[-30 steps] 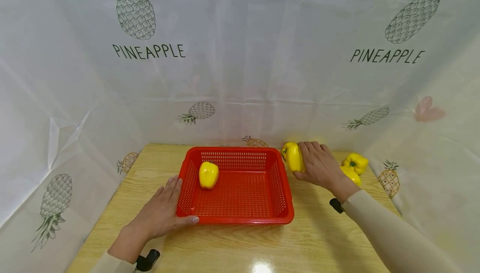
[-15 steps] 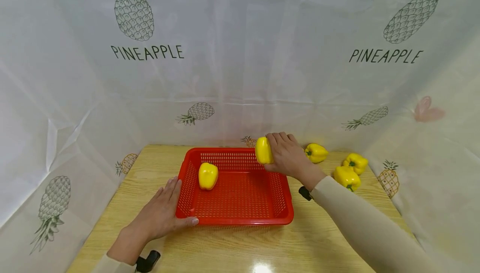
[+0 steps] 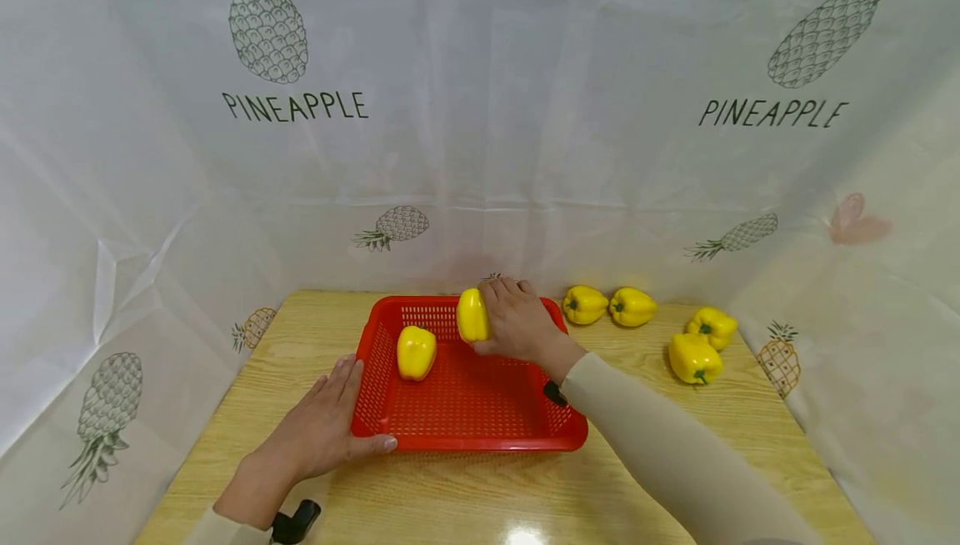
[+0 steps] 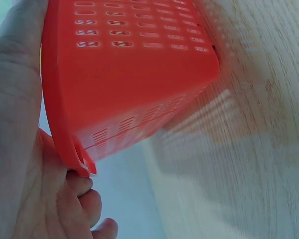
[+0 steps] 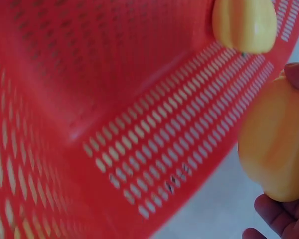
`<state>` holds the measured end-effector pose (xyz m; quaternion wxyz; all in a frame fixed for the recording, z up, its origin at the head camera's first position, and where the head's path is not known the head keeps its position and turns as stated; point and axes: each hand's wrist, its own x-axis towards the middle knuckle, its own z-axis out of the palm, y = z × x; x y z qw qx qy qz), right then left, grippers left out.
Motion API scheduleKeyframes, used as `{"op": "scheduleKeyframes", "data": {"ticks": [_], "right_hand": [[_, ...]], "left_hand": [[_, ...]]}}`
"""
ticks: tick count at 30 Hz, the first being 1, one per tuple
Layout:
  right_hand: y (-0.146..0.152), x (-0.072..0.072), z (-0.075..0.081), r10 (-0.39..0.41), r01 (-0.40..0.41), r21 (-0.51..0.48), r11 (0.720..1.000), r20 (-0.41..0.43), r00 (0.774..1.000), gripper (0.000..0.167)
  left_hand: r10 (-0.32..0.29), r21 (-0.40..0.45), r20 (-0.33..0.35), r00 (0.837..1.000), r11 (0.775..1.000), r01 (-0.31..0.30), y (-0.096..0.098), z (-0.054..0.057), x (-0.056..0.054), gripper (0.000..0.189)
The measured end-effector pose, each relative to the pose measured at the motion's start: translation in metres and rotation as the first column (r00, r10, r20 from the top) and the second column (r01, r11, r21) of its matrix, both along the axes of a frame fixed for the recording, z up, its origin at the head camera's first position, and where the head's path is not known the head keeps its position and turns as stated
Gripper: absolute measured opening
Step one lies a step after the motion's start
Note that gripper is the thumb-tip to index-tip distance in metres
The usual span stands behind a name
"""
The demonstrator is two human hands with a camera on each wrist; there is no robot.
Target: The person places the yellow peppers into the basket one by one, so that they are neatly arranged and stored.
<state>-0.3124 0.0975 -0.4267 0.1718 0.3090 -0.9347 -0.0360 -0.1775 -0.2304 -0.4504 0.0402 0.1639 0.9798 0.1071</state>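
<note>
My right hand point(image 3: 513, 317) grips a yellow bell pepper point(image 3: 472, 315) over the back part of the red plastic basket point(image 3: 480, 443). In the right wrist view the held pepper point(image 5: 276, 142) sits between thumb and fingers, above the perforated wall. Another yellow bell pepper point(image 3: 416, 352) lies inside the basket, towards its left side. My left hand point(image 3: 318, 424) rests against the basket's front left corner, fingers straight along the left rim and thumb on the front rim. Close up in the left wrist view, that hand point(image 4: 25, 149) lies along the basket's rim point(image 4: 55, 99).
To the right of the basket, two yellow bell peppers point(image 3: 632, 307) lie near the back edge of the wooden table point(image 3: 450, 499). Two more peppers point(image 3: 694, 358) touch each other farther right. A pineapple-print sheet point(image 3: 525, 153) hangs behind and at both sides.
My right hand has carried the yellow bell pepper leftward from the table at the right of the basket to over the basket. My left hand has stayed at the corner.
</note>
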Motion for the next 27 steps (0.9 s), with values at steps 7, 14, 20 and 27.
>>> {"op": "scheduleKeyframes", "data": {"ticks": [7,14,20,27], "right_hand": [[-0.021,-0.002,-0.019,-0.030,0.030,0.004,1.000,0.095,0.995,0.088],[-0.028,-0.002,-0.037,-0.077,0.062,0.098,0.993,0.149,0.986,0.086],[-0.029,-0.002,-0.052,-0.090,0.069,0.137,0.988,0.155,0.984,0.086],[-0.031,-0.003,-0.065,-0.093,0.067,0.163,0.984,0.156,0.983,0.085]], "left_hand": [[-0.001,0.006,-0.007,1.000,1.000,0.001,-0.001,-0.002,-0.001,0.135],[-0.007,0.009,-0.015,1.000,1.000,0.007,-0.002,-0.003,-0.001,0.135],[-0.002,0.018,-0.014,1.000,1.000,0.002,-0.002,-0.003,-0.001,0.138],[0.009,0.034,0.006,1.000,0.999,-0.009,-0.002,-0.004,-0.001,0.143]]}}
